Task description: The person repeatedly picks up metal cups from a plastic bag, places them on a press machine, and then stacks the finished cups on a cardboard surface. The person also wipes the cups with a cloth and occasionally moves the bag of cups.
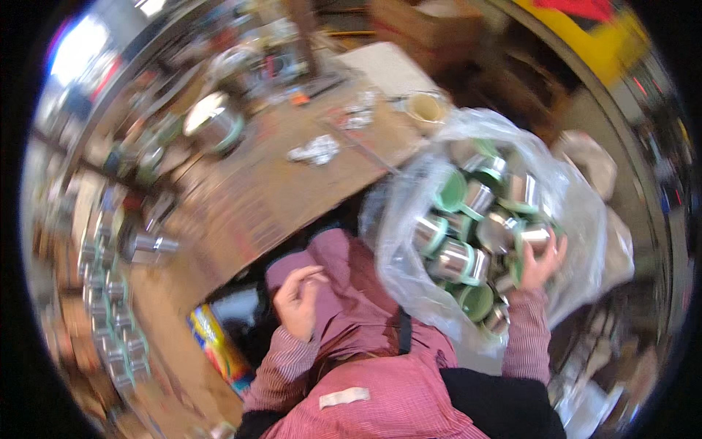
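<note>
My right hand (539, 262) reaches into a clear plastic bag (398, 252) on the right, its fingers wrapped round a shiny metal cup (535, 235) with a pale green rim. Around it in the bag lie several more such cups at mixed angles, among them a tilted one (453, 261) and one with its green inside showing (477, 301). Above my lap, near my left thigh, my left hand (296, 306) has its fingers curled in loosely; nothing shows in them.
A worn wooden bench (292, 194) stretches ahead and left, bearing crumpled foil (314, 150), a beige cup (426, 108) and a metal pot (216, 121). Rows of stacked metal cups (110, 314) stand at far left. A colourful package (216, 344) lies beside my left forearm. Motion blurs the surroundings.
</note>
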